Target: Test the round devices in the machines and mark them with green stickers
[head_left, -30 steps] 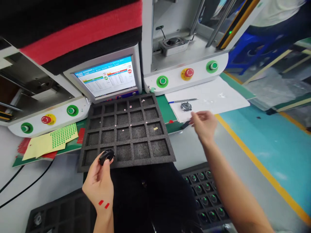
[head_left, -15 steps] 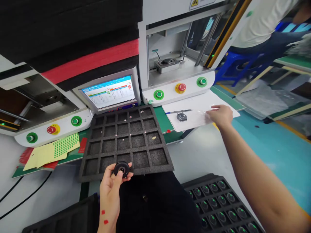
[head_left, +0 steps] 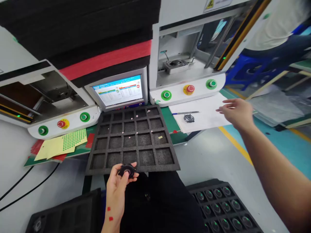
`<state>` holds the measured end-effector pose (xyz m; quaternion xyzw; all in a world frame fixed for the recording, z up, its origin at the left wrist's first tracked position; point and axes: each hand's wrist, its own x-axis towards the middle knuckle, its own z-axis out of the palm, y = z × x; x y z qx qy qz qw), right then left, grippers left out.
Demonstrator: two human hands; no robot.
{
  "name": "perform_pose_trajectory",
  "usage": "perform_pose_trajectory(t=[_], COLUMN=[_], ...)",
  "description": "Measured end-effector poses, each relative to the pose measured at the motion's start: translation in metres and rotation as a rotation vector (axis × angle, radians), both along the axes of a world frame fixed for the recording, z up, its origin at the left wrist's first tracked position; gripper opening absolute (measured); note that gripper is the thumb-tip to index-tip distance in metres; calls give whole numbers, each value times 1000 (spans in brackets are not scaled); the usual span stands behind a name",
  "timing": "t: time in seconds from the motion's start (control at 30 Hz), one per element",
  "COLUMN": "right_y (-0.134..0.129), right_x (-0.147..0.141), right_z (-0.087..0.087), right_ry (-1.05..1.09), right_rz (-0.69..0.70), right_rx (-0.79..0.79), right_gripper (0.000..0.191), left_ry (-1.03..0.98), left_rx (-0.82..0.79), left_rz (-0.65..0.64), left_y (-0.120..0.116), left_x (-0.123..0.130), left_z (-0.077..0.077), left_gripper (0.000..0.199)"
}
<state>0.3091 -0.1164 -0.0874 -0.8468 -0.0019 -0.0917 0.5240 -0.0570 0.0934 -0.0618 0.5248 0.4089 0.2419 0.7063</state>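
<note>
My left hand point(head_left: 121, 181) grips a round black part point(head_left: 127, 171), thumb on its face, just over the near edge of the black foam tray point(head_left: 132, 145). The compartments of that tray hold no round parts. My right hand point(head_left: 234, 111) hovers by the right end of the white paper point(head_left: 206, 119), fingers apart, with nothing visible in it. On the paper lie a second round part point(head_left: 189, 118) and a blue pen point(head_left: 186, 113).
A monitor point(head_left: 121, 92) stands behind the tray, between two machines with green and red buttons point(head_left: 189, 89). Yellow sticker sheets point(head_left: 57, 145) lie at left. A filled tray point(head_left: 221, 207) is low at right. A person on a blue stool point(head_left: 250, 69) sits behind.
My right hand has lifted off the paper and moved right, its fingers spreading. The whole view has shifted slightly. My left hand still holds the round black part.
</note>
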Motion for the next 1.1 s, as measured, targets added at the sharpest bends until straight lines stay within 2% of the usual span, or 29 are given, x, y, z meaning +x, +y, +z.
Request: perform_pose_trajectory(t=[0.1, 0.17, 0.27, 0.33, 0.4, 0.47, 0.53, 0.63, 0.83, 1.0, 1.1], right_y=[20, 34, 53, 63, 71, 76, 78, 78, 84, 102, 109], right_x=[-62, -111, -179, -214, -239, -255, -264, -264, -239, -222, -218], right_z=[14, 19, 17, 13, 9, 8, 9, 15, 31, 46, 50], right_ry=[72, 90, 131, 188, 237, 241, 225, 160, 145, 462, 570], right_rz=[115, 233, 581, 722, 760, 729, 698, 736, 1088, 1329, 1376], right_rx=[93, 171, 468, 603, 679, 706, 667, 509, 239, 87, 9], right_gripper=[23, 19, 19, 20, 19, 20, 22, 19, 19, 22, 26], left_ry=[-45, -65, -66, -84, -114, -124, -101, -39, -51, -95, -102], left_rx=[-89, -117, -120, -143, -185, -218, -227, -240, -342, -403, -397], left_rz=[-61, -132, -203, -193, -183, -198, -229, -275, -437, -487, -500], left_y=[-6, -9, -13, -16, -19, -21, -21, -16, -7, -8, -6], left_x=[3, 5, 7, 7, 5, 3, 2, 1, 0, 0, -1], left_z=[2, 1, -1, -3, -6, -7, -5, -1, -4, -11, -11], left_gripper=[27, 27, 30, 30, 32, 35, 38, 41, 40, 34, 33])
